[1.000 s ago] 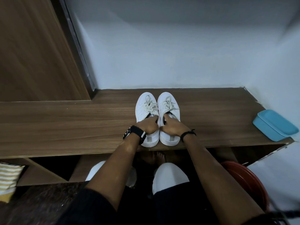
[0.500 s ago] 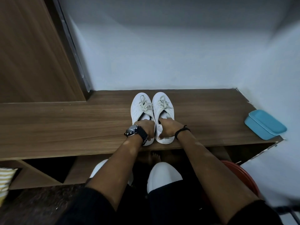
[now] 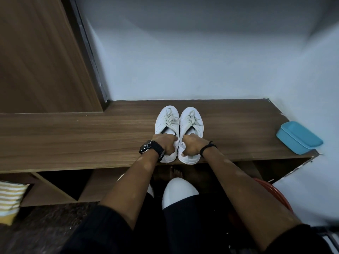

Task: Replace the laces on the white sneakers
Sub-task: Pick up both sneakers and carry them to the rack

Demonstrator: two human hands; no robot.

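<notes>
A long, dark brown wood-grain shelf top (image 3: 73, 136) runs across the view and butts against a pale, bluish-white plastered wall (image 3: 183, 61) that turns a corner on the right. On the left, a tall brown wood-laminate cabinet panel (image 3: 36, 61) stands on the shelf, edged by a dark vertical trim strip (image 3: 88, 52). Under the shelf top, open wooden compartments (image 3: 64, 184) sit in shadow. The floor below is dark and speckled (image 3: 45, 226). The light is dim and cool, brightest on the wall.
</notes>
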